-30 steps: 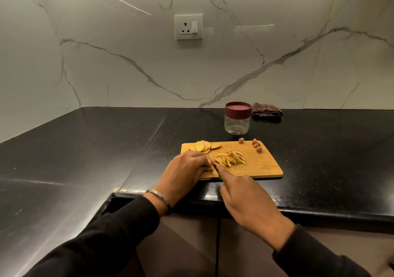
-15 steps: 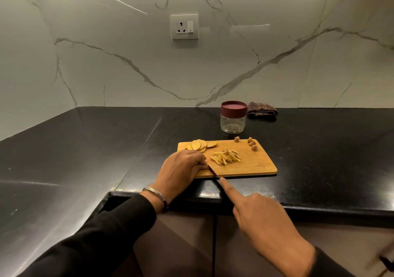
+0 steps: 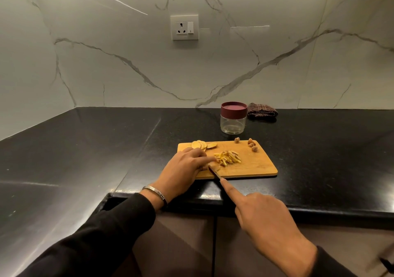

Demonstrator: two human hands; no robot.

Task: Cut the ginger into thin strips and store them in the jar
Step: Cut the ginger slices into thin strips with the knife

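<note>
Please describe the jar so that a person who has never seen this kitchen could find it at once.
On the black counter, look just behind the far edge of the wooden cutting board, near the marble wall. The jar stands there upright, left of a folded dark checked cloth. It alone is clear-walled, looks empty, and wears a dark red lid.

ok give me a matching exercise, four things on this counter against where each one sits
Things:
1. jar
2. cloth
3. ginger strips
4. ginger slices

Places:
A. far left corner of the cutting board
B. middle of the board
C. by the wall, right of the jar
D. on the counter just behind the board

Pairs: 1-D, 2-C, 3-B, 4-A
</note>
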